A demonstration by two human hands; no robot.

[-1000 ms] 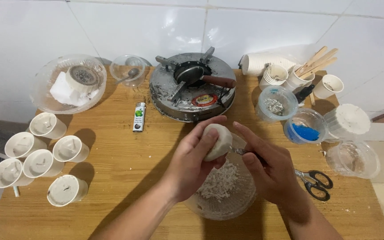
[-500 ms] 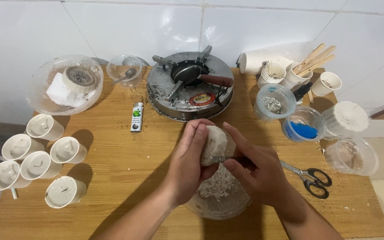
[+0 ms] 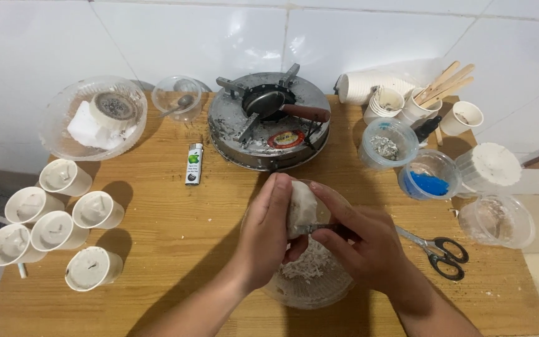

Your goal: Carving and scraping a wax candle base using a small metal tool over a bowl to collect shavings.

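Left hand (image 3: 269,234): fingers wrapped tight around a white wax block (image 3: 301,209); thumb side faces the camera
Wax block: held over the clear bowl (image 3: 282,293) of white shavings; long axis runs up and away, top end towards the stove (image 3: 269,122)
Right hand (image 3: 363,243): fingers pinched together on a small blade (image 3: 310,229); blade lies crosswise against the block's lower part
Nearby: scissors (image 3: 435,249) just right of the right hand; lighter (image 3: 194,164) and paper cups (image 3: 51,218) to the left
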